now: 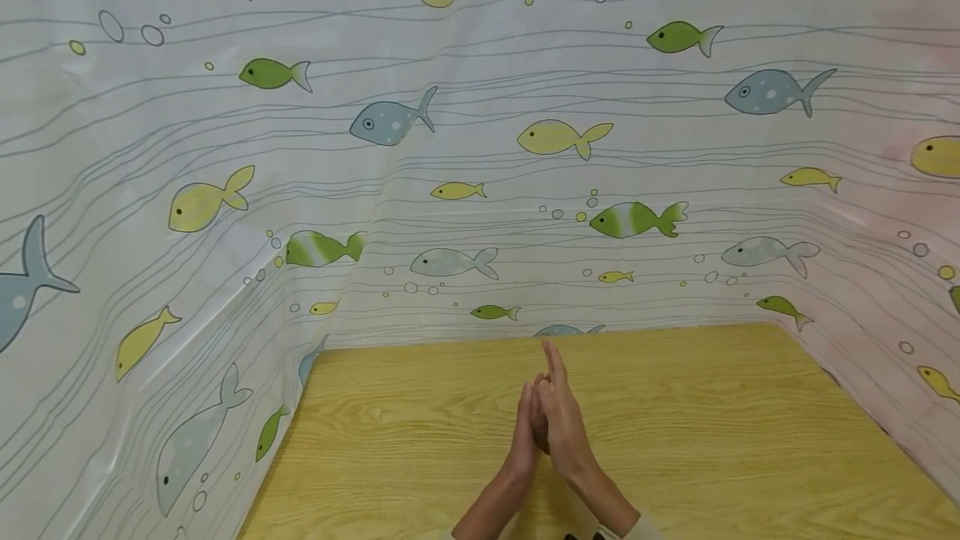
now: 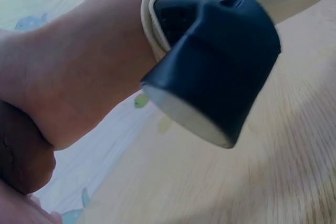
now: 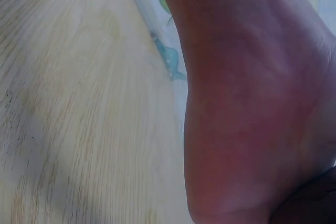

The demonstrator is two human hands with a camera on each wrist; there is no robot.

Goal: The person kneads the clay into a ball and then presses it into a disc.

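My left hand (image 1: 522, 444) and right hand (image 1: 567, 433) face each other palm to palm above the table, fingers pointing up and away. Between the palms sits a dark brown rounded lump (image 2: 25, 150), touched from both sides. A small crack-like line marks its surface, but its kind is unclear. From the head only a sliver of it shows; the hands hide the rest. The right hand's fingers stand straight and reach higher than the left's. Close up, the right wrist view is mostly skin, with the lump's dark edge (image 3: 310, 203) at the lower right corner.
A yellow wood-grain table (image 1: 405, 423) lies beneath the hands. White sheeting (image 1: 480, 290) printed with fish borders it at the back and on both sides. A black wrist device (image 2: 220, 61) sits at a cream cuff above the table.
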